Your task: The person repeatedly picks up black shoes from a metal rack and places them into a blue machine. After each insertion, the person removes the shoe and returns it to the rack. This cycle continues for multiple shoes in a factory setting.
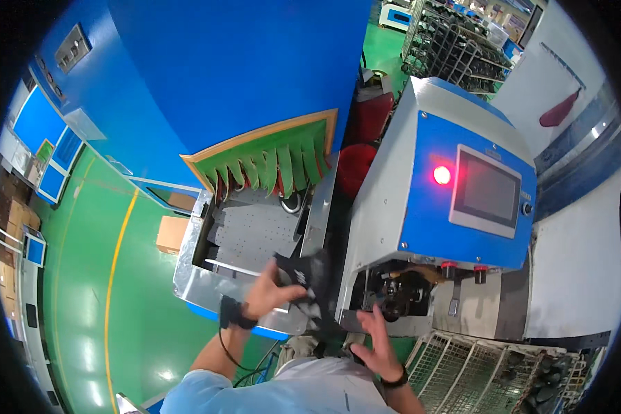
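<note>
Holding black piece (313, 270) one-handed, in left hand (269, 294): thumb laid across near side, fingers partly hidden behind, closed on it; can't tell how firmly. Located over the gap between near end of tray (250, 231) and blue-grey machine (428, 224). With right hand (379, 343), gripping nothing: fingers spread wide, near machine's opening (395, 298).

Could drop black piece into the gap if left thumb slips, with no second hand on it. Could knock or pinch right fingers at the opening if reaching in carelessly with parts moving; can't tell from red lamp (441, 175), lit, whether safe. Could snag cable (228, 352) at left wrist on tray corner, given a wide swing.

Containers:
- In wire basket (462, 362), lower right: dark items bunched at far right, can't tell kind.
- On wire cart (455, 55), background: rows of dark items.
- In tray: curved shiny part (293, 207) under green curtain (280, 169).
- Inside carton (172, 234) on floor: can't tell.
</note>
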`<state>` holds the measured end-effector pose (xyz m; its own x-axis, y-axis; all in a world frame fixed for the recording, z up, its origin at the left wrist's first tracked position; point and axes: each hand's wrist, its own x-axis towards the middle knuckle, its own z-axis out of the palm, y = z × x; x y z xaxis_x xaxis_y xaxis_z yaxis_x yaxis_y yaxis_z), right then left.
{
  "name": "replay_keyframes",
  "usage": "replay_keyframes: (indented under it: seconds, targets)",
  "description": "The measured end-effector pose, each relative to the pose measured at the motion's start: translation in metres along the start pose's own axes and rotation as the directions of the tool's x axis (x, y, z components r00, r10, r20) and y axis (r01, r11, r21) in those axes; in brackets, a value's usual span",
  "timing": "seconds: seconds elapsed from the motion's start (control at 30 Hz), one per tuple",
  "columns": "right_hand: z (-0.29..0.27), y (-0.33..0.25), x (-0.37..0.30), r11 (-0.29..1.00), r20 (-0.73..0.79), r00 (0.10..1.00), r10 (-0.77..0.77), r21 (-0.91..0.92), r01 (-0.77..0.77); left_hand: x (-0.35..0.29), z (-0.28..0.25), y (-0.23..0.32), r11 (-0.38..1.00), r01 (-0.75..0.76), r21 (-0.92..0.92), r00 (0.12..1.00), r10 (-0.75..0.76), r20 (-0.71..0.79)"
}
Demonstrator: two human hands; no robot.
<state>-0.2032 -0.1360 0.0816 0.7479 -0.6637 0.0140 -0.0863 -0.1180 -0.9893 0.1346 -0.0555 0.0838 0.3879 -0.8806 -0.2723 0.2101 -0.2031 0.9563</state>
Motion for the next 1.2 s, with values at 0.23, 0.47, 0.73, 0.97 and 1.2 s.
replay_keyframes:
  seconds: [0.23,0.47,0.73,0.97,1.2]
  targets:
    - [-0.041,-0.033,0.034,0.862,0.046,0.994,0.102,0.494,-0.112,-0.077,0.167,0.002,0.857,-0.19,0.479,0.943,0.296,-0.155]
    - [-0.107,-0.022,-0.022,0.979,-0.185,0.977,0.105,0.191,-0.069,-0.075,0.251,-0.043,0.729,-0.213,0.65,0.964,0.264,0.02]
    - [-0.165,-0.003,-0.092,0.974,-0.129,0.982,0.138,-0.163,-0.158,-0.098,0.29,-0.071,0.478,-0.409,0.778,0.9,0.069,0.431]
    - [-0.165,0.038,-0.119,0.272,-0.174,0.836,0.52,0.962,0.031,-0.08,0.276,-0.078,0.667,-0.278,0.691,0.958,0.141,0.25]
    - [-0.166,0.01,-0.04,0.952,-0.395,0.867,0.305,0.107,-0.286,-0.07,0.233,-0.085,0.671,-0.174,0.721,0.953,-0.071,0.296]
